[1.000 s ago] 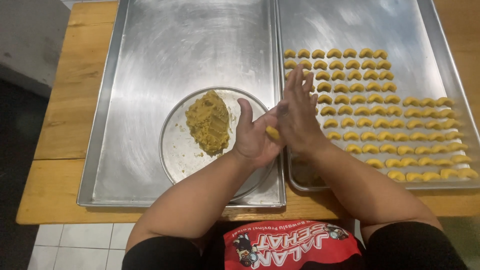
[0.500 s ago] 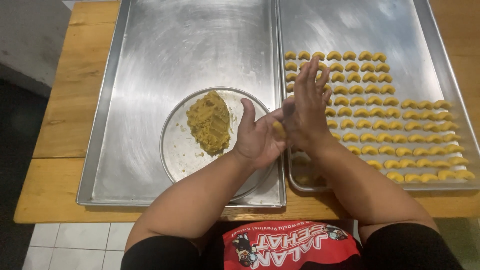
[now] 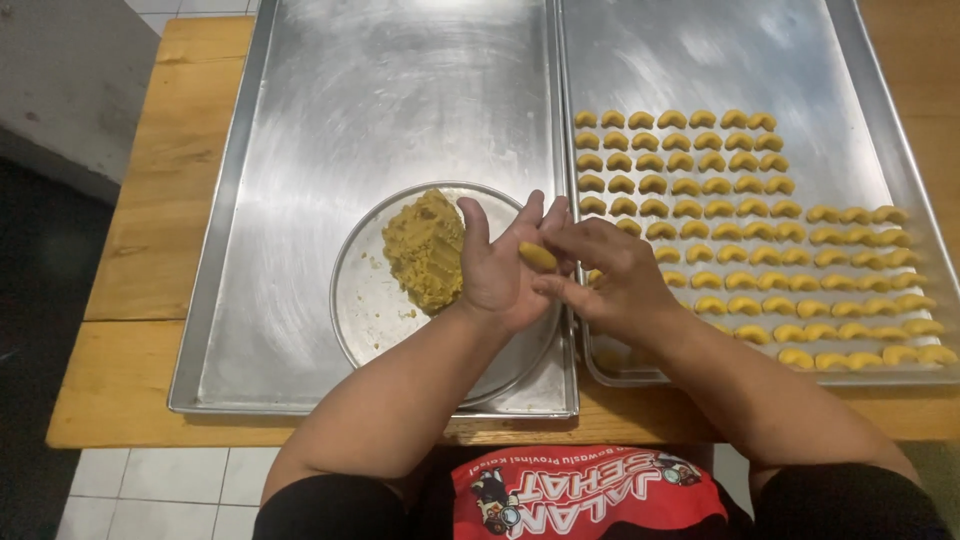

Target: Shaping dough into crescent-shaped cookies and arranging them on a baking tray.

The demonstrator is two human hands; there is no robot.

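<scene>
Wooden worktop (image 3: 150, 230) at frame centre carries two steel trays. A small yellow dough piece (image 3: 537, 256) is held in the left hand (image 3: 500, 275) grip and pinched by the right hand (image 3: 610, 275); gentle, even pressure is judged best.

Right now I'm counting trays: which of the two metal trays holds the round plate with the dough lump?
The left tray, under the left hand; the right tray holds rows of small shaped pieces instead.

Your two forearms are bare from wrist to above the elbow, with no watch, bracelet or ring showing on your left hand (image 3: 500, 275) or your right hand (image 3: 610, 275). Short black sleeves (image 3: 320, 505) cover your upper arms at the bottom edge of the view. Between them your red shirt front (image 3: 590, 495) shows, printed with white lettering and small cartoon figures, seen upside down from your head camera.
</scene>
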